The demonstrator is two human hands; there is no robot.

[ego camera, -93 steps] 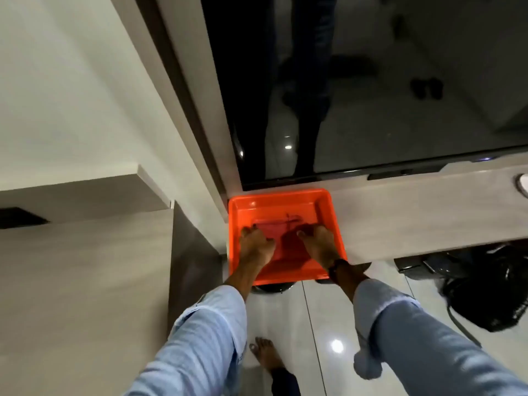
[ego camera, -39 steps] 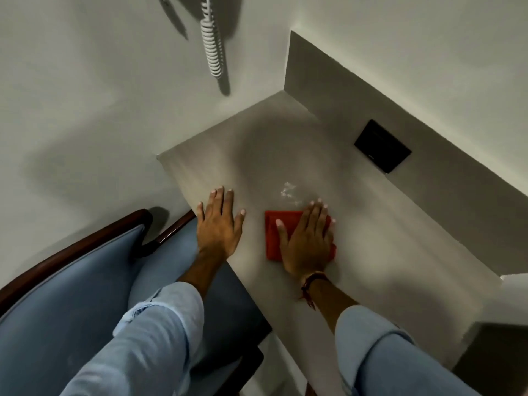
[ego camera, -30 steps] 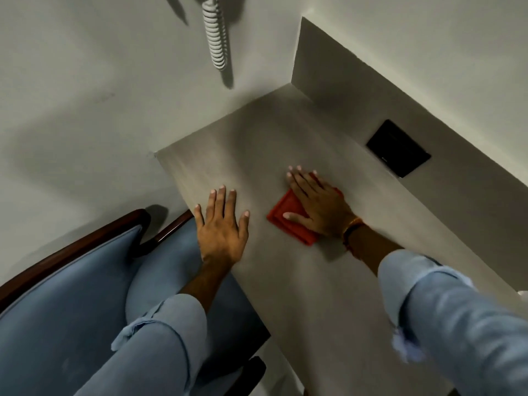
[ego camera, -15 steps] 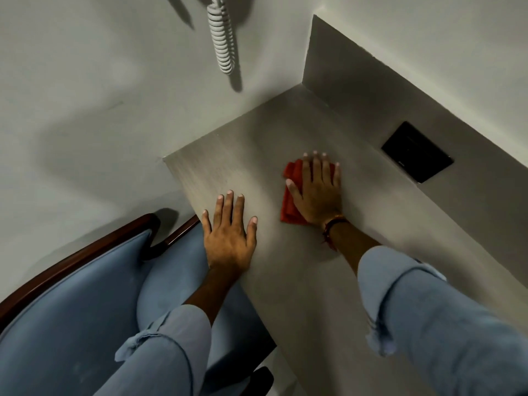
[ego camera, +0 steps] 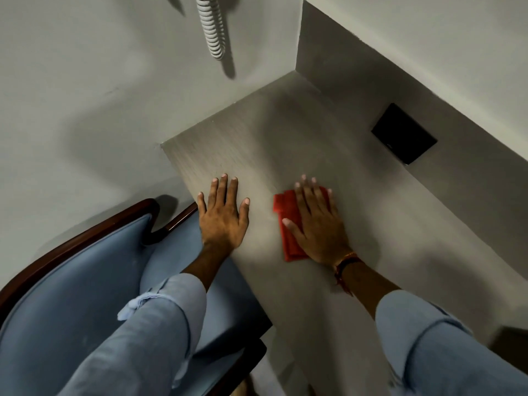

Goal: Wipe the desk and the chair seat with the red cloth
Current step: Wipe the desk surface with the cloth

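Note:
The red cloth (ego camera: 287, 212) lies folded flat on the pale grey desk (ego camera: 280, 132), in the middle of the desktop. My right hand (ego camera: 317, 224) presses down on the cloth with flat, spread fingers and covers most of it. My left hand (ego camera: 223, 212) rests palm down on the desk's left edge, fingers apart, holding nothing. The blue chair seat (ego camera: 177, 261) with a dark wood frame sits under that edge, partly hidden by my left sleeve.
A white coiled cord (ego camera: 213, 27) hangs on the wall above the desk. A black square plate (ego camera: 404, 132) is set in the raised panel along the desk's right side. The chair's blue padded back (ego camera: 71, 281) fills the lower left.
My right hand has slid the red cloth back toward me and slightly right across the desk. My left hand stays planted on the desk edge.

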